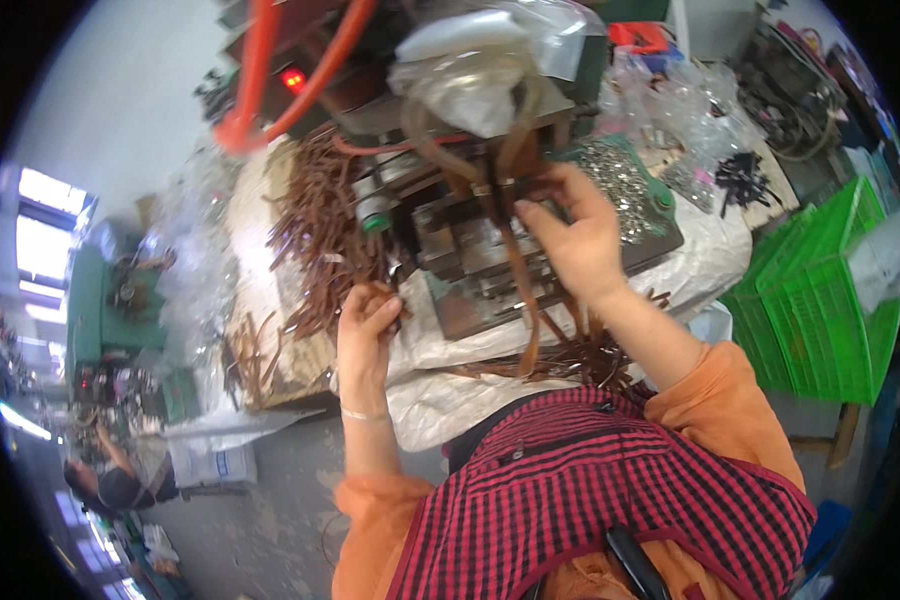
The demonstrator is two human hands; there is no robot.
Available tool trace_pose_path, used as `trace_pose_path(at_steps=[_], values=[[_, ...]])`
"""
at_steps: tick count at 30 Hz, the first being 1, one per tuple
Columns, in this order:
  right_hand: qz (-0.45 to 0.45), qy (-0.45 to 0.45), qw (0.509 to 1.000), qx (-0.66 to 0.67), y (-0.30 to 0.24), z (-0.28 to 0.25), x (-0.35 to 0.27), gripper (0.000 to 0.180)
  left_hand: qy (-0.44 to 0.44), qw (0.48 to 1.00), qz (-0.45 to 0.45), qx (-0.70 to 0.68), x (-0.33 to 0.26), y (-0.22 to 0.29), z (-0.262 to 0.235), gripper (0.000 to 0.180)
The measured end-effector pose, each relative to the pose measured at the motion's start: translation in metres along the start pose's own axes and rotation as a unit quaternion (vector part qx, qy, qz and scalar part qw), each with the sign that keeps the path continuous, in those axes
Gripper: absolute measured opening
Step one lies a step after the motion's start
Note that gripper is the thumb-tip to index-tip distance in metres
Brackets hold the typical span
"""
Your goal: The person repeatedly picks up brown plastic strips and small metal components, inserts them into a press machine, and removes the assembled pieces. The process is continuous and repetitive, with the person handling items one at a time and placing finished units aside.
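Observation:
My right hand (582, 235) is at the front of a dark bench press (460, 240). Its thumb and fingers pinch at the upper part of a brown strap (518, 280), which hangs down over the press's front edge; the fingertips are partly hidden. By the near edge of a heap of brown straps (320, 230), my left hand (367, 325) has its fingers curled around what looks like a strap end. More loose straps (590, 360) lie close to my apron. Right of the press, a green tray (660, 195) holds many small metal pieces (615, 185).
Red-orange hoses (260, 80) and a plastic-wrapped part (470, 60) hang above the press. Clear plastic bags (660, 100) and black pieces (745, 180) lie at the back right. A green crate (810, 300) stands at the right. Another person (120, 485) sits far left near green machines.

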State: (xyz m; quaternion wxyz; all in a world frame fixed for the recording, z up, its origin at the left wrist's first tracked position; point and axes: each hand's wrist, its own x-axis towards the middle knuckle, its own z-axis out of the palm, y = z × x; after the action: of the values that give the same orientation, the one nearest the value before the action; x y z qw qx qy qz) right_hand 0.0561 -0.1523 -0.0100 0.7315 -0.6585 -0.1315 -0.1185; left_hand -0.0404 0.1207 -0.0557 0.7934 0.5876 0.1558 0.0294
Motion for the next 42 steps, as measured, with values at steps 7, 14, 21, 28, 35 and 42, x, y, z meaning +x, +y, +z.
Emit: trace_pose_path(at_steps=[7, 14, 21, 28, 35, 42], values=[[0.039, 0.016, 0.997, 0.069, -0.011, 0.008, -0.008, 0.042, -0.069, 0.941, 0.329, -0.037, -0.029, 0.067, 0.078, 0.021], [0.074, -0.056, 0.991, 0.099, -0.054, 0.006, -0.029, 0.053, 0.000, 0.785, 0.575, 0.232, -0.019, 0.081, 0.120, 0.020], [-0.091, 0.027, 0.787, -0.610, 0.036, -0.108, -0.009, 0.021, -0.105, 0.609, 0.653, 0.437, -0.014, 0.036, 0.143, 0.018], [0.009, 0.052, 0.891, -0.451, 0.048, -0.116, 0.020, 0.013, -0.090, 0.590, 0.691, 0.408, -0.001, 0.027, 0.139, 0.023], [-0.080, 0.065, 0.892, -0.440, 0.056, -0.108, 0.009, 0.011, -0.142, 0.661, 0.587, 0.445, -0.024, 0.050, 0.136, 0.020], [-0.011, 0.144, 0.944, -0.297, 0.043, -0.103, -0.002, 0.012, -0.377, 0.664, 0.404, 0.504, -0.063, 0.163, 0.047, 0.024]])
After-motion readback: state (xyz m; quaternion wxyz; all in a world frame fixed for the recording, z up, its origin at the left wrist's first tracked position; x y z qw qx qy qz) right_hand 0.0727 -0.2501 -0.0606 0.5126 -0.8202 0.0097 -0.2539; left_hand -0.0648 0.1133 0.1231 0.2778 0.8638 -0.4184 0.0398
